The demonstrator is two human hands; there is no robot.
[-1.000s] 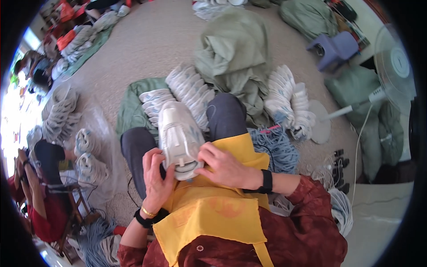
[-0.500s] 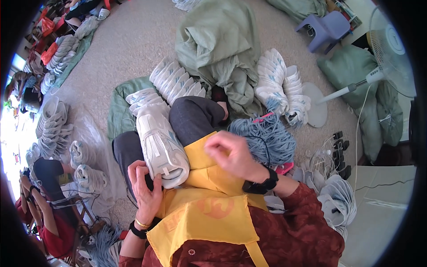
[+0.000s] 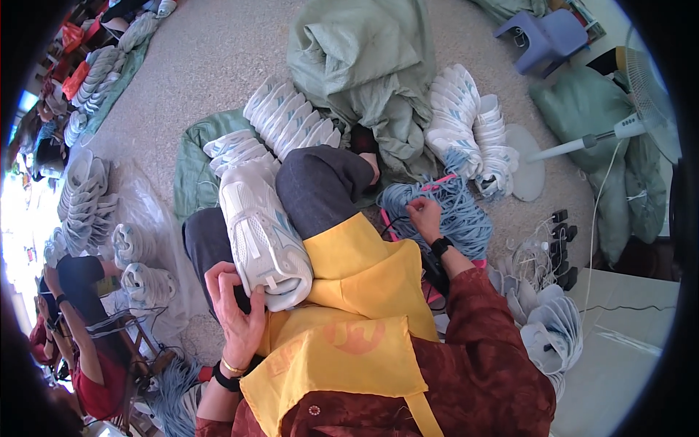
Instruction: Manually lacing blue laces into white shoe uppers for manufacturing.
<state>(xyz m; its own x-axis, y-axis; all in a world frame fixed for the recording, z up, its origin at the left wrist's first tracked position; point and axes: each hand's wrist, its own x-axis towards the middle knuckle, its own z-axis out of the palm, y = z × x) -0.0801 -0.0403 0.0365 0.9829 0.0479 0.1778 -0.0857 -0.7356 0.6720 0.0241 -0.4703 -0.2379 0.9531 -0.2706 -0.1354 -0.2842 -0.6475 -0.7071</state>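
A white mesh sneaker upper [image 3: 263, 237] lies along my lap, its heel opening toward me. My left hand [image 3: 234, 306] is closed on the heel edge, thumb on the rim and fingers curled at the side. Over to the right, a thick bundle of blue-grey shoelaces [image 3: 462, 218] rests beside my knee, with bright pink edges showing around it. My right hand [image 3: 425, 220] is on the near left part of this bundle, its fingers pinched together on the laces; the exact strand is too small to tell.
Nested white uppers [image 3: 291, 120] stand beyond my knees, with another group [image 3: 455, 120] farther right. A green cloth sack [image 3: 357, 58] lies ahead. At right are a standing fan [image 3: 575, 146], a purple stool [image 3: 542, 40] and cables [image 3: 535, 258]. Another person [image 3: 91, 349] sits at left.
My right hand has moved right and away from above my lap onto the shoelace bundle, its fingers closing there. The left hand stays on the upper's heel. The view has shifted slightly.
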